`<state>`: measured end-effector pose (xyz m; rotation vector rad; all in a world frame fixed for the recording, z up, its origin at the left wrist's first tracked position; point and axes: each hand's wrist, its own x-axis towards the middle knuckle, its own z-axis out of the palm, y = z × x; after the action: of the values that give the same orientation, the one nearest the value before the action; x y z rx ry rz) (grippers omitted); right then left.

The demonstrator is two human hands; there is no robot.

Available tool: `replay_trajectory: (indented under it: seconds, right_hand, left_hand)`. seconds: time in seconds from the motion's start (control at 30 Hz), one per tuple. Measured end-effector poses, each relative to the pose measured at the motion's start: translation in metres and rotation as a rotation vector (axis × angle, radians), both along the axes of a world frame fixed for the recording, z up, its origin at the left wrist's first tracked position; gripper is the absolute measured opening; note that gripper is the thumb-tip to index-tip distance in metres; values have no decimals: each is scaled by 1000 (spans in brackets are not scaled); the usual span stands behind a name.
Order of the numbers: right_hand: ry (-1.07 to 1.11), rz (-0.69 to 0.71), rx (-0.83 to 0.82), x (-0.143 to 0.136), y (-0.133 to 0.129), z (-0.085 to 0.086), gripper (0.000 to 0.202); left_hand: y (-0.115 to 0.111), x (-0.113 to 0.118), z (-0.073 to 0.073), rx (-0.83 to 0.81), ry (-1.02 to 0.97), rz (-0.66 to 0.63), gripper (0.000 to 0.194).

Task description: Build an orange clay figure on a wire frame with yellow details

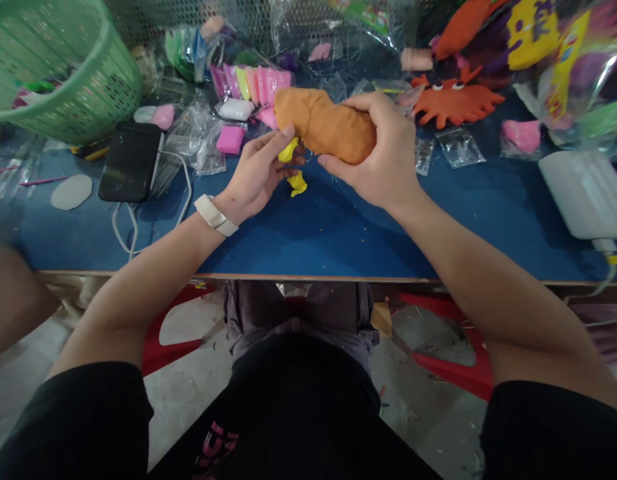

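My right hand is wrapped round one end of a big orange-brown lump of modelling clay, raised over the blue table. At its other end, my left hand pinches a small piece of yellow clay between thumb and fingers. A second yellow scrap shows just below those fingers; whether it hangs from the hand or lies on the table I cannot tell. The left fingertips are partly hidden behind the yellow piece.
Along the back lie a pink block, coloured clay packs, clear bags and an orange clay crab. On the left stand a green basket and a black phone-like device with a white cable. A white device sits at right.
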<state>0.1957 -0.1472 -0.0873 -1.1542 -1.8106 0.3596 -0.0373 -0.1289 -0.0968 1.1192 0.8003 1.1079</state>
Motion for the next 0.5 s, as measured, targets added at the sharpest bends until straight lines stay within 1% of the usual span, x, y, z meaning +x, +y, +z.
replay_trajectory:
  seconds: [0.07, 0.13, 0.2, 0.27, 0.33, 0.4, 0.5]
  right_hand:
    - [18, 24, -3, 0, 0, -1, 57]
    - [29, 37, 12, -1, 0, -2, 57]
    - [38, 38, 26, -2, 0, -3, 57]
    - [46, 32, 33, -2, 1, -5, 60]
    - [48, 27, 35, -2, 2, -7, 62]
    - [47, 18, 39, -2, 4, -9, 62]
    - [60, 8, 69, -3, 6, -12, 61]
  left_hand:
    - [-1, -1, 3, -50, -61, -27, 24]
    - [-2, -1, 5, -69, -83, -50, 27]
    - [-4, 0, 8, -91, -95, -65, 26]
    - [-6, 1, 11, -123, -106, -51, 20]
    - [-8, 2, 14, -144, -130, -12, 18]
    - [-10, 2, 14, -136, -162, 14, 15]
    - [-10, 1, 13, -98, -171, 29, 16]
